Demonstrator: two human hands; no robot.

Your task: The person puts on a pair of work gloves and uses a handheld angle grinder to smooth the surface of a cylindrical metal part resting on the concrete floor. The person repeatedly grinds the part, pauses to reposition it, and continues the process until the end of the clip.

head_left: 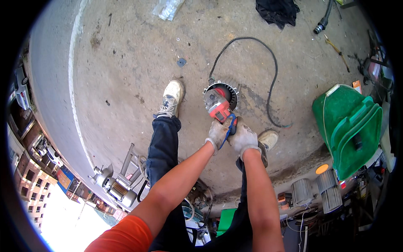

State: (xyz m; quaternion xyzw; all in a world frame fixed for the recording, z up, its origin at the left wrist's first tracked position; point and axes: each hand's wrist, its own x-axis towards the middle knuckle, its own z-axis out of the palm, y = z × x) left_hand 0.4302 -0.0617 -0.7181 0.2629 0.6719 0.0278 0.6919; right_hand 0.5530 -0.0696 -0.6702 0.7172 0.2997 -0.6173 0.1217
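Note:
Both my gloved hands are closed on a red-and-grey hand power tool (pixel 218 110), which looks like an angle grinder. My left hand (pixel 217 135) is at its lower end beside a blue cord or strap; my right hand (pixel 242 136) wraps round the dark handle area just to its right. The tool's head is over a round, finned metal housing (pixel 233 94) on the concrete, partly hiding it. A black cable (pixel 275 63) loops from the housing's top across the ground to a loose end at the right. My feet stand either side.
Stacked green plastic containers (pixel 348 126) lie at right, with cylindrical motor casings (pixel 302 193) below. A machine with a motor (pixel 117 189) stands lower left. A black bag (pixel 277 12), clear plastic (pixel 168 8) and a hose (pixel 323 23) lie ahead. A road with parked cars runs along the left.

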